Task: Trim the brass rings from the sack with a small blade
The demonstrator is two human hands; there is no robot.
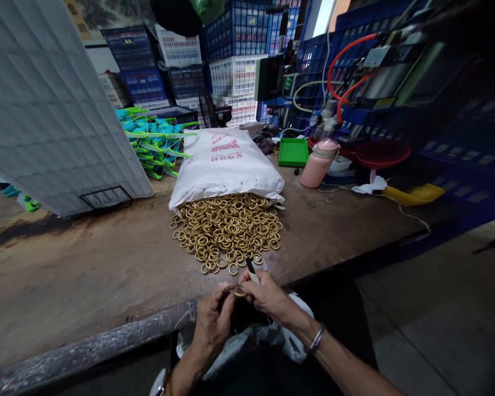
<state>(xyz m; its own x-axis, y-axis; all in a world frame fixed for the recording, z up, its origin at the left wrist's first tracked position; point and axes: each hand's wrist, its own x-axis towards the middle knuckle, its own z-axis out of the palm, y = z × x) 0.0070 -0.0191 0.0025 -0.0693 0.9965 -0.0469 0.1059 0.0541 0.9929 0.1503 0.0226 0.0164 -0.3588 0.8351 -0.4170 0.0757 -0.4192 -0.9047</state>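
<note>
Just past the table's front edge, my left hand (213,317) pinches a brass-coloured ring (239,292) between thumb and fingers. My right hand (268,297) meets it at the ring's other side and also grips a small tool (252,270) with a dark tip and pale handle, perhaps a knife; its exact kind is unclear. A heap of similar rings (231,228) spreads over the table in front of both hands. They spill from the mouth of a white sack (226,173) with red print. Below the hands, a pale plastic bag (251,344) lies partly hidden over my lap.
A grey corrugated panel (61,110) stands at left, beside green and blue plastic pieces (157,140). To the right are a green tray (293,152), a pink bottle (318,165), a red dish (383,154) and a yellow scoop (416,194). Stacked crates (237,77) line the back.
</note>
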